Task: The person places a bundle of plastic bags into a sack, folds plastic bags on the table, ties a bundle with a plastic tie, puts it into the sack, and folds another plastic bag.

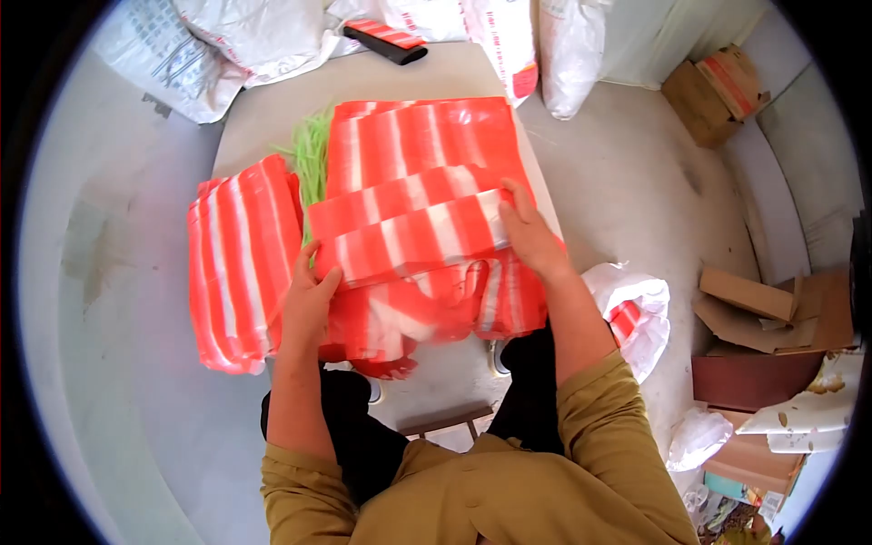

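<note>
A folded red-and-white striped plastic bundle [409, 236] lies across a larger striped stack [427, 136] on the table. My left hand [311, 295] pinches the bundle's left end between thumb and fingers. At its right end my right hand [531, 232] holds the edge, with fingers on top. Below the bundle, the loose ends of the striped bags hang over the table's front edge. To the left is another striped stack [243, 263], and green plastic strings [312, 154] lie between the stacks.
A black object with striped plastic [386, 41] lies at the table's [272, 113] back. White sacks [254, 36] stand behind. On the floor at right are an open white bag [643, 300] and cardboard boxes [763, 313]. A stool's edge [445, 421] shows between the legs.
</note>
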Demonstrator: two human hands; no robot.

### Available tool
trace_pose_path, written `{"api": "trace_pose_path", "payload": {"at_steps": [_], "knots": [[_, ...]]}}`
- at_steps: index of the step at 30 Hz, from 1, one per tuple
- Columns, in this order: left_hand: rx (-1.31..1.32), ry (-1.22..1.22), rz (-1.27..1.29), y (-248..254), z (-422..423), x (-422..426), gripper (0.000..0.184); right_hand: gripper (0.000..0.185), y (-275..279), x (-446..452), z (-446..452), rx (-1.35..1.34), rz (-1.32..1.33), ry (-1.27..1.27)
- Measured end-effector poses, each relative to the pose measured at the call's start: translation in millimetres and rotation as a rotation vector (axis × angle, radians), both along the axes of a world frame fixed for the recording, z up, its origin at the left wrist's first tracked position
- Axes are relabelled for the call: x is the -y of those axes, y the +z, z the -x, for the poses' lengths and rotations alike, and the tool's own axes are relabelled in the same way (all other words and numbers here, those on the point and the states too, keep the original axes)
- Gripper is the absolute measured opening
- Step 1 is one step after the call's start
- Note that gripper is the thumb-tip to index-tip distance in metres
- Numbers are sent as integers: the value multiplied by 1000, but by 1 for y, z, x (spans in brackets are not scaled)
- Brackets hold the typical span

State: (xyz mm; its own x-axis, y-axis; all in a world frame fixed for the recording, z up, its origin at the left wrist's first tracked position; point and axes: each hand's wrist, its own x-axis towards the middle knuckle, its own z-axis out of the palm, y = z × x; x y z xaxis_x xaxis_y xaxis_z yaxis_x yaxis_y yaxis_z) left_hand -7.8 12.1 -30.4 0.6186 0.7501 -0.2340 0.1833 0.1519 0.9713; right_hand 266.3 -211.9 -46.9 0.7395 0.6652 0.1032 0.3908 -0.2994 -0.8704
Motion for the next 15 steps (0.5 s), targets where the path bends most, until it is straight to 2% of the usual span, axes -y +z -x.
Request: {"api": "trace_pose_path", "payload": {"at_steps": [1,2,7,10,13,15], "knots": [[-16,0,-71,1,-3,2,60,53,-1,-2,3,27,-32,13],[-76,-10,-100,4,-2,4,60,52,2,0,2,-58,-38,-7],[-1,-1,11,2,0,-1,55,49,14,21,-21,-448,-89,-31],[10,15,13,-1,-2,-1,52,48,1,26,-31,-473,-98,5],[-1,10,26,-8,0,-7,49,56,4,22,-20,-167,61,92],[17,-4,38,-15,3,-12,48,56,6,21,-16,-148,30,104]]}}
